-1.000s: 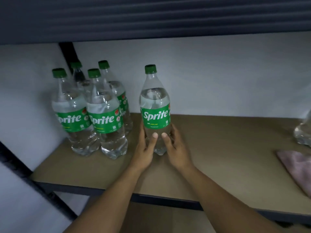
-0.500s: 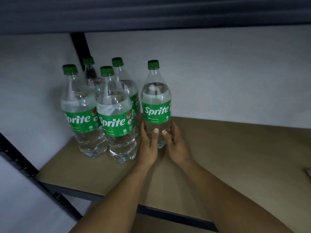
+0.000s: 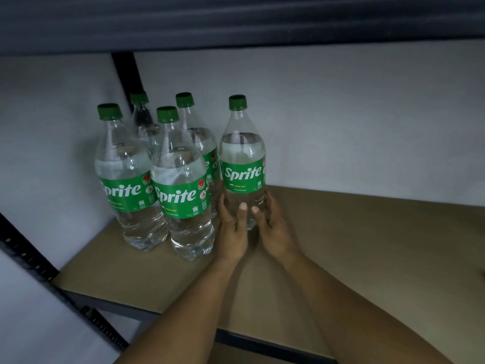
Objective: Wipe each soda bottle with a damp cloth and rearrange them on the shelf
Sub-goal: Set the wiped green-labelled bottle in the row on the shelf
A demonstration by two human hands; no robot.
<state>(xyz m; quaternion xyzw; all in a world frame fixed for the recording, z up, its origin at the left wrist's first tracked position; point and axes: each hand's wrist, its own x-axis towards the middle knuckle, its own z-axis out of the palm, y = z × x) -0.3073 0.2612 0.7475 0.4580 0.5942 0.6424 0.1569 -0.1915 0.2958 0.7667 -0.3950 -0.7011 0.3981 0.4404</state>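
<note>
A clear Sprite bottle [image 3: 242,164] with a green cap and green label stands upright on the brown shelf board [image 3: 367,245]. My left hand [image 3: 232,227] and my right hand [image 3: 273,227] hold its lower part from both sides, thumbs on the front. It stands just right of a cluster of several more Sprite bottles [image 3: 181,185], close to the rear right one. The cloth is out of view.
A white wall runs behind the shelf. A dark upright post [image 3: 126,74] stands behind the cluster and a dark slanted rail [image 3: 52,282] crosses the lower left. The shelf above [image 3: 236,19] hangs low over the bottle caps. Bare board stretches to the right.
Both hands have slid the held bottle back and left, closer to the cluster. The view has shifted left, so the pink cloth and the bottle at the far right have left the frame.
</note>
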